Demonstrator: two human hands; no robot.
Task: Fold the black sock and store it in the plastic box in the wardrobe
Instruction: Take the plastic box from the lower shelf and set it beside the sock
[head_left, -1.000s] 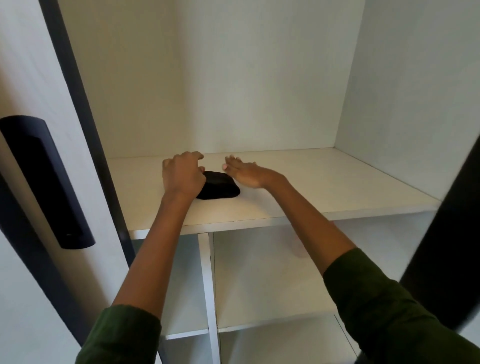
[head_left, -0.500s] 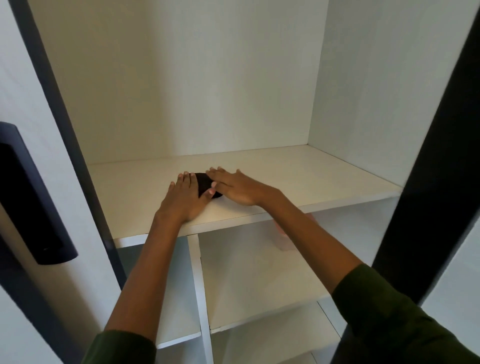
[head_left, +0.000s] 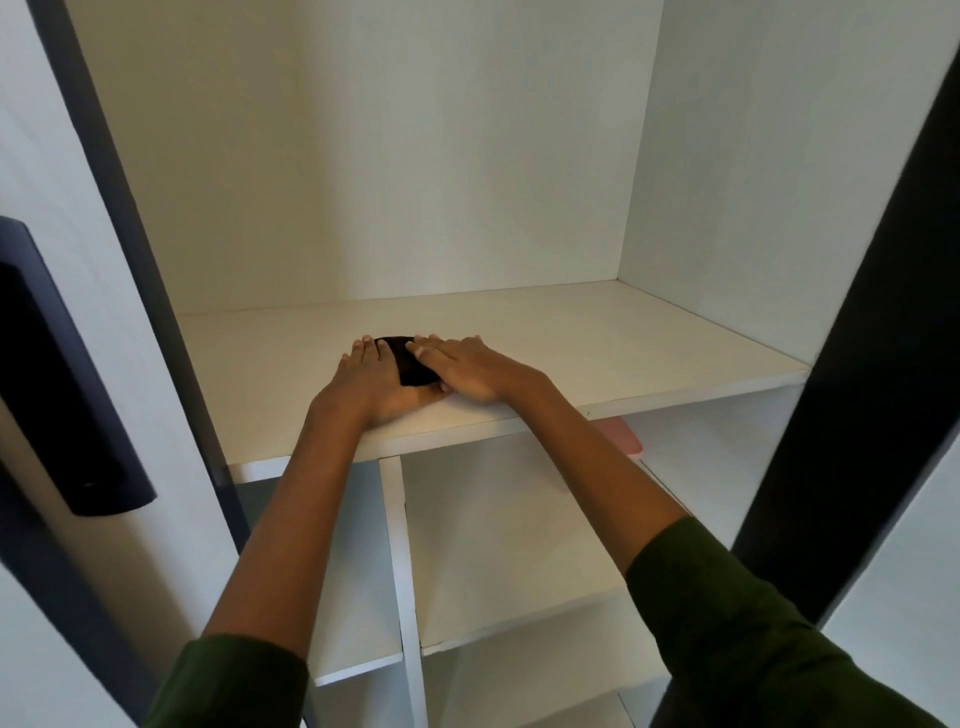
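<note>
Now both hands lie flat on the shelf (head_left: 571, 332), near its front edge, with the sock (head_left: 410, 361) squeezed between them. The left hand (head_left: 371, 382) covers the sock's left side, fingers straight and pointing toward the back wall; the right hand (head_left: 462, 371) presses over its right side, fingers angled across the top. Neither grip is closed on anything: both palms are spread wide and simply press the dark bundle down. Only a narrow wedge of the sock shows, and its long axis seems to run from front to back, though most of it is hidden. Both hands touch it, so neither is nearer. I'd say the fold is being flattened and lifting comes next. The shelf is plain white, inside a pale wardrobe with dark door frames. Below its front edge peeks a pink thing (head_left: 621, 436), possibly the box; I cannot tell.
</note>
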